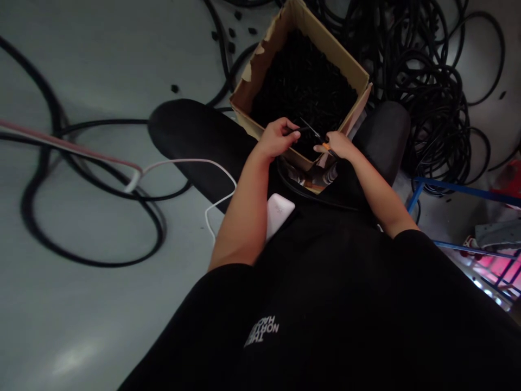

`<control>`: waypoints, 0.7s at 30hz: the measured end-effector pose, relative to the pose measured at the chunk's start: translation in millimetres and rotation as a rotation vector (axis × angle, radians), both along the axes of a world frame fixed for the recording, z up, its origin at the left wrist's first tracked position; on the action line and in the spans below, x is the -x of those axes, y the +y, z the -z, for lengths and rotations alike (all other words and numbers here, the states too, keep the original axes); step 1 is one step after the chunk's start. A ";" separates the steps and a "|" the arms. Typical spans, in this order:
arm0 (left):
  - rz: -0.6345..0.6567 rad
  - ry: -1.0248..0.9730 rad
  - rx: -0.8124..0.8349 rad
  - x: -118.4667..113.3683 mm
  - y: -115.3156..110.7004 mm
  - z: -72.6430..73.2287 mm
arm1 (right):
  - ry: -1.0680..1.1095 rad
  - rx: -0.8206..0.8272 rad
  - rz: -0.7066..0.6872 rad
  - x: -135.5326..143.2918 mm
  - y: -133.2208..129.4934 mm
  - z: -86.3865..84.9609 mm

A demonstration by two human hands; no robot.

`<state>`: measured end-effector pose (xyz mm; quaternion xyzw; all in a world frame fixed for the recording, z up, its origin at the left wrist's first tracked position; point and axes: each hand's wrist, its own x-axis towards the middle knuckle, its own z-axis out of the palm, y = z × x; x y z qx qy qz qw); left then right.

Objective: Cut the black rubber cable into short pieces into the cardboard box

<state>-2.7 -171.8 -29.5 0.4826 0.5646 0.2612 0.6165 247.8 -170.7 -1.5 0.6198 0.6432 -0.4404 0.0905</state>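
My left hand pinches a black rubber cord near its end, over the near corner of a cardboard box. My right hand is closed round a pair of scissors with orange on the handles. The scissor blades point up and to the left, close to the cord; whether they touch it I cannot tell. Many short black pieces fill much of the box, which stands between my knees. A length of black cord also curves across my lap below the hands.
Tangled black cord lies in a heap on the floor at the right. Loose loops spread at the left. A white power bank with a white cable rests at my lap. A blue metal frame stands at the right.
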 end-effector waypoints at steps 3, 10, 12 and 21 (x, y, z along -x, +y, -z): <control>0.013 -0.003 -0.029 0.1 -0.2 3.1 | -0.008 -0.017 -0.005 -1.4 -1.8 3.7; 0.179 -0.105 0.108 1.9 -2.0 4.1 | 0.323 0.096 0.016 -7.1 -4.1 9.2; 0.192 -0.154 0.155 3.0 -1.9 -0.2 | 0.379 0.112 0.036 -9.4 -2.7 9.4; 0.052 -0.123 0.192 4.7 1.7 -14.9 | 0.189 -0.037 -0.044 -22.9 4.2 10.8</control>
